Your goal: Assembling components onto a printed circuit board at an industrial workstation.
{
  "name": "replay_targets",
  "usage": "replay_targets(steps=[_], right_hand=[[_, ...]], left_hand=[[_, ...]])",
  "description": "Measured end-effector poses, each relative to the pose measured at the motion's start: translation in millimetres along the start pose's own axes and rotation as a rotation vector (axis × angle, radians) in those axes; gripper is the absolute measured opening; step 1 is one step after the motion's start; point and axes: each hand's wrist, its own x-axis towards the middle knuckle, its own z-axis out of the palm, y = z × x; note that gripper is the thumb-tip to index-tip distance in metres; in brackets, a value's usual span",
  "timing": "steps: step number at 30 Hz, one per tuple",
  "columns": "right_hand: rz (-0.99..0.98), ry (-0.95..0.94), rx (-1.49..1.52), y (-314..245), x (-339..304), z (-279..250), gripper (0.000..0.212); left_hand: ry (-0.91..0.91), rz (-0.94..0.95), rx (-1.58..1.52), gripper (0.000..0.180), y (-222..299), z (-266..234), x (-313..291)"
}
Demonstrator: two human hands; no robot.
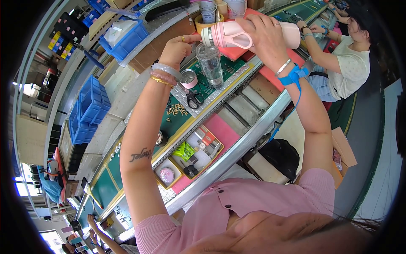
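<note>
My right hand (264, 36) grips a pale pink insulated bottle (228, 34) from above, holding it nearly level with its steel mouth to the left. My left hand (175, 51) has its index finger stretched to the bottle's mouth; the other fingers are curled, and anything inside them is hidden. Just below the mouth stands a clear cup (210, 70) on the bench. A pink lid with a metallic inside (189, 79) lies beside the cup. Nearer to me are black-handled scissors (194, 100) and a scatter of small brass-coloured parts (176, 111).
An open drawer tray (203, 156) of small items is under the bench edge (237, 144). Blue bins (91, 106) stand at the left. At the right, a co-worker (349, 59) sits along the bench. An open cardboard box (341, 148) is on the right.
</note>
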Motion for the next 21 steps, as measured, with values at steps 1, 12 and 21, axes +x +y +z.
replay_targets(steps=[1,12,21], right_hand=[[0.002,-0.006,-0.001,0.5,0.0,-0.7,0.059],[0.066,-0.001,0.066,-3.2,-4.8,3.2,0.063],[0.288,-0.016,0.276,-13.4,-19.1,16.8,0.068]], left_hand=[[-0.001,0.000,0.000,0.046,0.5,0.8,0.1],[-0.006,0.040,0.166,0.045,9.4,-2.1,-2.5],[0.216,0.240,0.119,0.046,-18.9,-33.2,-12.8]])
